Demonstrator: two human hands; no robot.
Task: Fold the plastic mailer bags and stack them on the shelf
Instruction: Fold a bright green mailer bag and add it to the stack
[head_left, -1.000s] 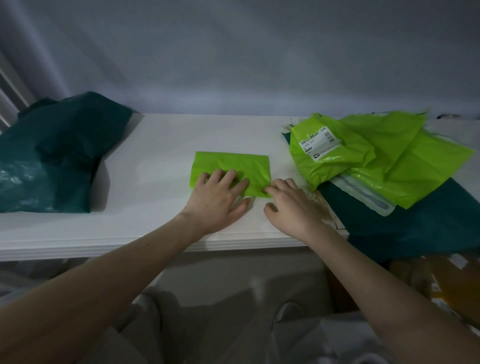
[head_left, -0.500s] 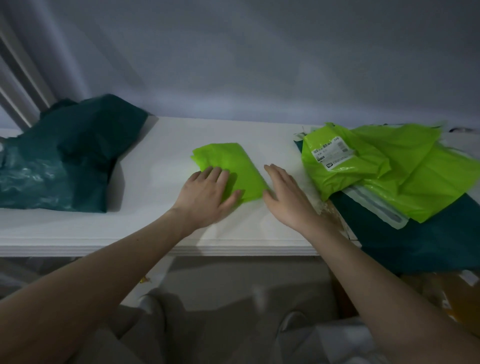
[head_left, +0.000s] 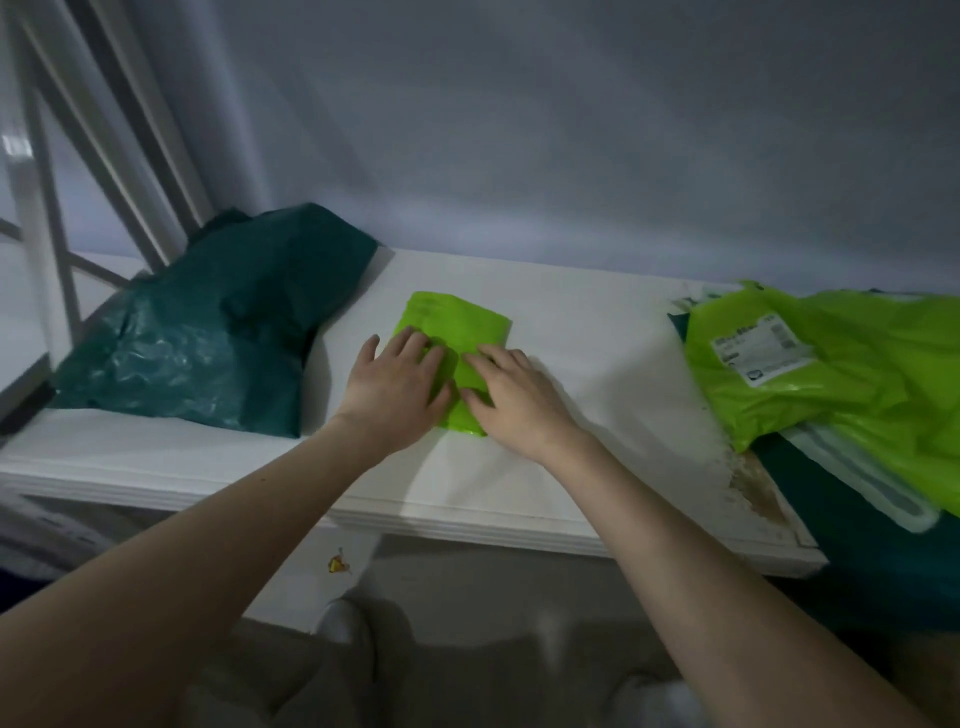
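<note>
A folded bright green mailer bag lies flat on the white shelf, turned so its long side runs away from me. My left hand presses flat on its near left part, fingers straight. My right hand lies flat on its near right part, fingers spread over the plastic. The bag's near end is hidden under both hands. A heap of unfolded green mailer bags, one with a white label, sits at the shelf's right end.
A crumpled dark teal bag lies at the shelf's left, next to white slanted frame bars. More dark teal plastic lies under the green heap. The shelf's front edge runs just below my wrists. A wall stands behind.
The folded green bag has been turned from lying crosswise to pointing away from me. My right hand moved from beside it onto it. The view shifted left.
</note>
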